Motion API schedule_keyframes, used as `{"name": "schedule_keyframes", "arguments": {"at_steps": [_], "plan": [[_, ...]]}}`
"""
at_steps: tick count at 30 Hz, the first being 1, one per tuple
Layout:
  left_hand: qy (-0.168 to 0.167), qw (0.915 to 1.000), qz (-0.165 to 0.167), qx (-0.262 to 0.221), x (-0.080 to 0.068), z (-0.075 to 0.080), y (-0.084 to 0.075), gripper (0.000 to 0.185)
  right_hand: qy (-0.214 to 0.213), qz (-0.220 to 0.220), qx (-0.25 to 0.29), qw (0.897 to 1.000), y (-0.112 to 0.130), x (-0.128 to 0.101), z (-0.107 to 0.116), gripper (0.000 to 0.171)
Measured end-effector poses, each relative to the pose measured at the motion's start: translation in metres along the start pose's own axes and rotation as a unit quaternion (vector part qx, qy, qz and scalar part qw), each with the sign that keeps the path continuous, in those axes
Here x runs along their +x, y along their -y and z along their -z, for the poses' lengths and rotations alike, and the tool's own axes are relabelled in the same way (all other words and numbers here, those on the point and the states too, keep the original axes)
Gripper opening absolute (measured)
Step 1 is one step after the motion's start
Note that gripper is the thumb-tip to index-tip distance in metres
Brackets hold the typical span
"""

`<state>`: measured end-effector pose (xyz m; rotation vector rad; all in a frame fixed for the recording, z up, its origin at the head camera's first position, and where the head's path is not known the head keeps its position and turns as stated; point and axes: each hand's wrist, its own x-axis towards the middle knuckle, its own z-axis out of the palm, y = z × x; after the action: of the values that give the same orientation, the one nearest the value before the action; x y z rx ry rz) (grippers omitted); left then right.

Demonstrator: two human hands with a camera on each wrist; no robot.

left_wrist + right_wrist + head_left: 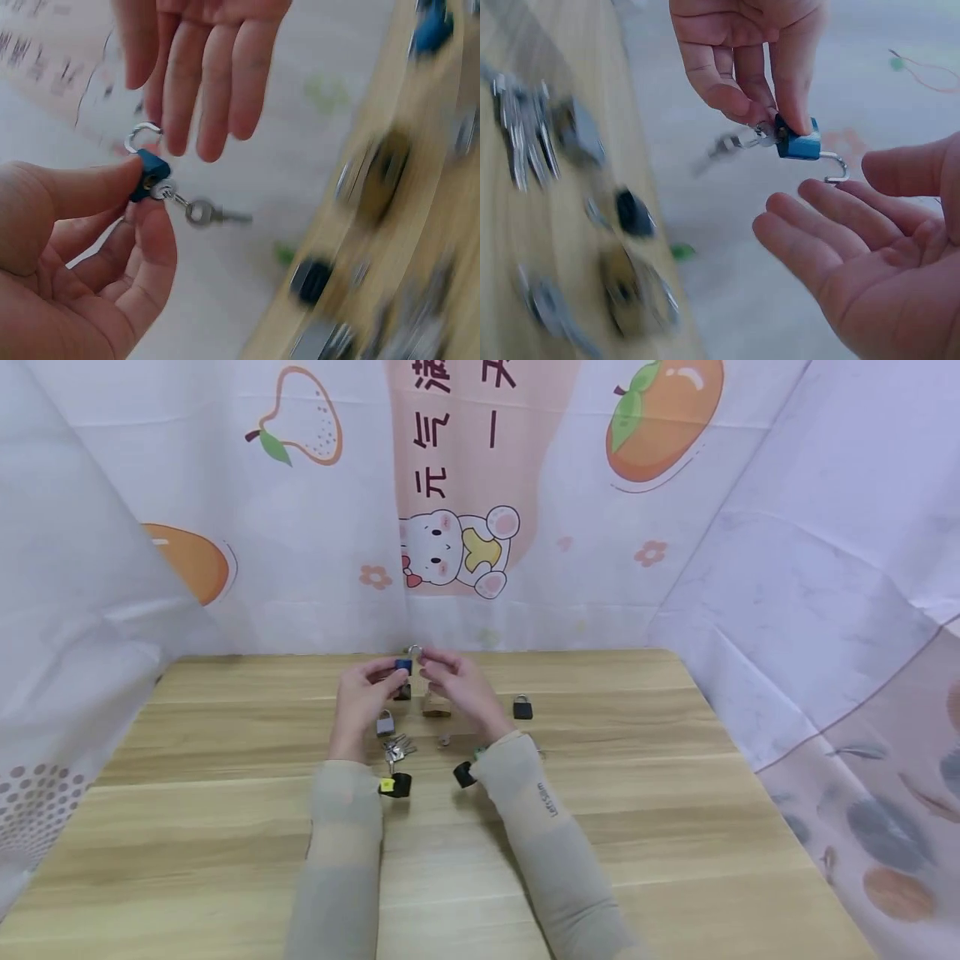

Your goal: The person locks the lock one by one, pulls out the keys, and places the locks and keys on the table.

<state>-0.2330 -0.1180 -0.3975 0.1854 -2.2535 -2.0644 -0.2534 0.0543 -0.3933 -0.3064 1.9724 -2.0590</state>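
My left hand (pixel 375 681) pinches a small blue padlock (pixel 403 666) between thumb and fingers above the far middle of the wooden table (pixel 225 827). In the left wrist view the padlock (pixel 150 174) has a key in its keyhole, and a second key (pixel 214 216) dangles from the ring. Its silver shackle (pixel 836 169) stands swung open. My right hand (pixel 442 672) hovers right beside the shackle with straight fingers (pixel 202 82) and an upturned palm (pixel 870 262), holding nothing. I cannot tell whether it touches the shackle.
On the table under the hands lie a silver padlock (pixel 386 723), a brass padlock (pixel 436 706), a black padlock (pixel 522 707), a bunch of keys (pixel 397 747) and two black padlocks (pixel 396 786) near my forearms. Printed cloth walls enclose the table on three sides.
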Motion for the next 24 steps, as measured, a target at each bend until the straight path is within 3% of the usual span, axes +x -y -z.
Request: {"name": "schedule_keyframes", "arguments": {"at_steps": [5,9,13,24], "plan": [[0.006,0.9987,-0.005,-0.051,-0.006,-0.039,-0.005,0.033,-0.023,0.042,-0.008,0.999,0.006,-0.012,0.035,0.034],[0.039,0.9970,0.001,-0.067,-0.009,-0.057,-0.006,0.037,-0.035,0.078,-0.034,0.996,0.004,-0.018,0.057,0.030],[0.065,0.9956,-0.011,-0.067,-0.008,-0.057,-0.008,0.038,-0.042,0.110,-0.057,0.991,0.003,-0.012,0.063,0.031],[0.094,0.9930,-0.017,-0.069,-0.012,-0.066,-0.007,0.035,-0.065,0.139,-0.114,0.982,0.001,-0.009,0.073,0.023]]}}
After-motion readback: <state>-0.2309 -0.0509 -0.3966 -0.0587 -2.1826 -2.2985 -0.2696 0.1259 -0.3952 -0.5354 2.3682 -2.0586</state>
